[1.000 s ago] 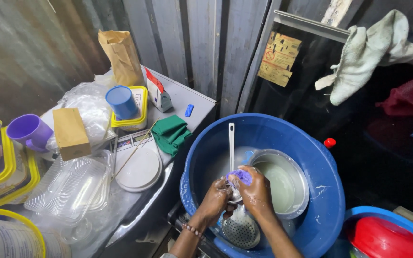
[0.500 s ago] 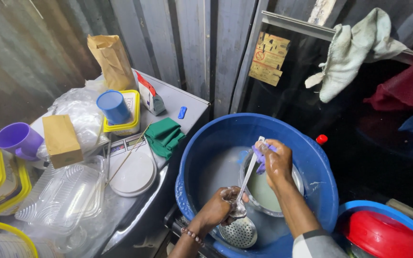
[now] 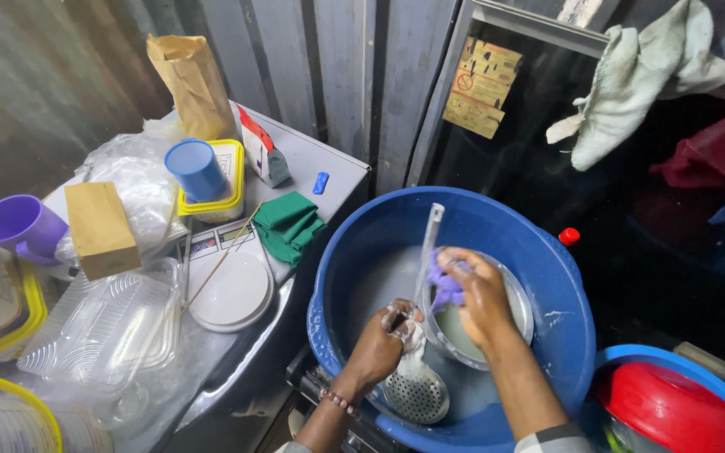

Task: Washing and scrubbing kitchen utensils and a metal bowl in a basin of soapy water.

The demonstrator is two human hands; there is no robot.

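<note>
Mid-wash: slotted ladle [image 3: 417, 369] at six o'clock in blue basin [image 3: 547, 252], gripped low on handle by soapy left hand [image 3: 379, 344]; purple cloth [image 3: 445, 283] pinched against handle by right hand [image 3: 482, 289]. Suds present, rinsing outstanding; metal bowl [image 3: 520, 306] alongside, at three o'clock.

Both my forearms are bare, rising from the near rim of the blue tub [image 3: 329, 335]. My left hand [image 3: 379, 348] carries soapy foam on its knuckles and a beaded bracelet [image 3: 337, 401] at the wrist. Behind my right hand [image 3: 480, 294], a pale checked sleeve cuff [image 3: 551, 439] shows near the elbow.
</note>
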